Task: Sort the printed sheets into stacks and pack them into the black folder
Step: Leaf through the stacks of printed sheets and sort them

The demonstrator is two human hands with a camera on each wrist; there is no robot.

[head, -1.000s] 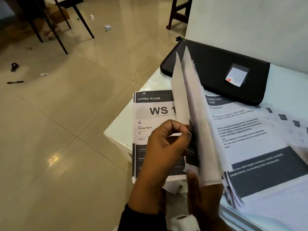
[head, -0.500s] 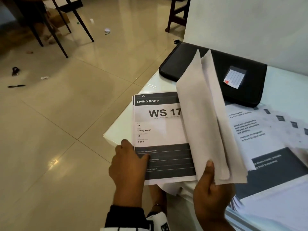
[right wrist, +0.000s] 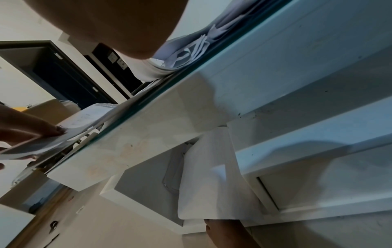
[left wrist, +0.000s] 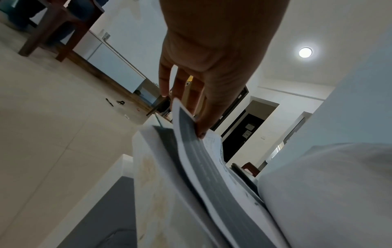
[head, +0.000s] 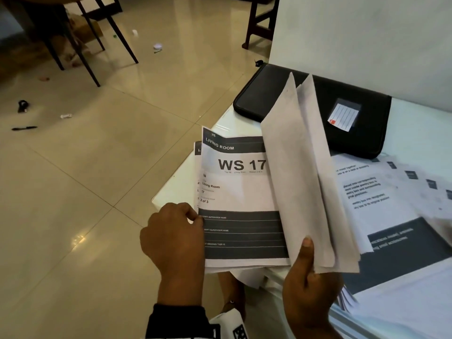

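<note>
A printed sheet headed "LIVING ROOM WS 17" (head: 239, 192) tops a stack at the table's near left corner. My left hand (head: 195, 217) pinches its left edge and lifts it, so a second sheet shows beneath. In the left wrist view the thumb and fingers (left wrist: 199, 127) clamp the sheet (left wrist: 197, 159). My right hand (head: 308, 261) grips a bundle of sheets (head: 300, 182) at its lower edge, blank backs toward me, thumb on the front. The black folder (head: 274, 94) lies closed behind, a lined label on its cover.
More printed sheets (head: 391, 211) lie fanned over the white table (head: 227, 121) to the right. A white wall (head: 367, 40) rises behind the folder. Tiled floor to the left carries chair legs (head: 110, 28), a pen and small litter.
My left hand has shifted from the sheet's lower left corner to its left edge and raised it, curling the top corner. The bundle in my right hand has barely moved.
</note>
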